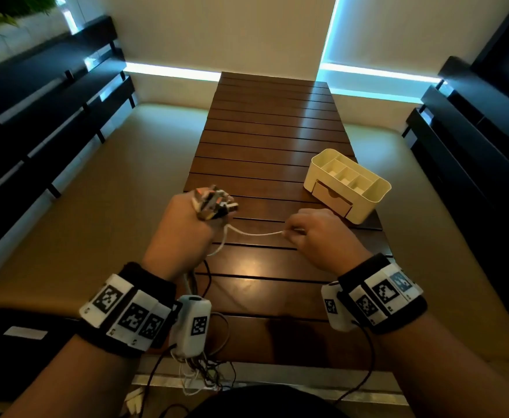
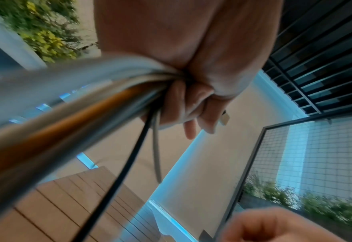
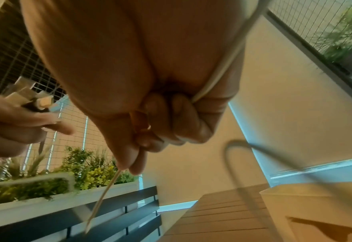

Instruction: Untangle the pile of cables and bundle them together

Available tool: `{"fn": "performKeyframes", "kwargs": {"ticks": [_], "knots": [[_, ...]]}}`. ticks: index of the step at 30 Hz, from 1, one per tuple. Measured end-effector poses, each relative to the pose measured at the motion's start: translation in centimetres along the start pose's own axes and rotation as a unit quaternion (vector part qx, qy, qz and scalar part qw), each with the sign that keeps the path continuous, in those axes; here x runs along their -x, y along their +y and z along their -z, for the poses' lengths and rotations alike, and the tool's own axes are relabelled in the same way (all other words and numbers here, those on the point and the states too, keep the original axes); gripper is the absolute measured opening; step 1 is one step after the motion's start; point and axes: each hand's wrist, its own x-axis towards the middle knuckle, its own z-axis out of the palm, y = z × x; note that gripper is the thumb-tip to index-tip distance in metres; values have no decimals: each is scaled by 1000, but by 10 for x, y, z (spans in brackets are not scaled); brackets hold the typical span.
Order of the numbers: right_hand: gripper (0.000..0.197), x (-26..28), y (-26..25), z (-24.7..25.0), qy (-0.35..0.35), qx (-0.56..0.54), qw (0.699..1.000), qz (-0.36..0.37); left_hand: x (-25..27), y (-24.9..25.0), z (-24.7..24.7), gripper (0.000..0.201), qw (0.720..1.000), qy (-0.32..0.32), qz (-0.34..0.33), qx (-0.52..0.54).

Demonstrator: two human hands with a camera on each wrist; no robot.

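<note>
My left hand (image 1: 183, 224) grips a bundle of cables (image 2: 100, 99) in a fist above the near left part of the wooden table (image 1: 271, 137). Several plug ends (image 1: 215, 202) stick out of the top of the fist. The cables hang down from the fist past my left wrist to a tangle (image 1: 202, 372) at the table's near edge. My right hand (image 1: 316, 233) pinches a thin white cable (image 1: 256, 234) that runs taut across to the left fist. In the right wrist view thumb and forefinger pinch the white cable (image 3: 106, 193), and it passes on through the curled fingers.
A cream desk organiser (image 1: 348, 184) with open compartments and a small drawer stands on the table's right side, just beyond my right hand. Dark slatted benches (image 1: 42, 122) run along both sides. A black pouch (image 1: 21, 336) lies at the lower left.
</note>
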Motion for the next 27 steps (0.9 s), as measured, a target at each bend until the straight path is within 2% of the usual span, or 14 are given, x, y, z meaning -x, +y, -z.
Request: {"fn": "performKeyframes", "kwargs": {"ticks": [2,5,7,10,13,17,19,23,27], "knots": [[17,1,-10,-2,1,-29,998,56,2,5,-11,10,999,-44,-20,-16],[13,1,-25,-1,40,-84,989,116,1,7,-24,10,992,-112,-45,-25],[12,-1,-28,1,66,-120,983,120,-1,7,-27,18,987,-152,-53,-31],[9,1,-25,2,74,-174,977,98,-4,9,-24,24,981,-169,-51,-78],[8,7,-22,-1,66,-248,965,51,-5,9,-18,22,986,-126,-39,-99],[12,14,-9,-2,46,-261,964,-11,-18,-9,7,10,997,30,60,-44],[11,17,-4,-3,27,-248,968,-30,-22,-20,19,9,993,66,87,-48],[11,14,-6,-2,-4,-219,975,-43,-20,-18,13,15,993,-4,66,-96],[12,10,-15,1,-52,-197,978,-47,-13,-6,-4,14,994,-42,-22,-95]]}}
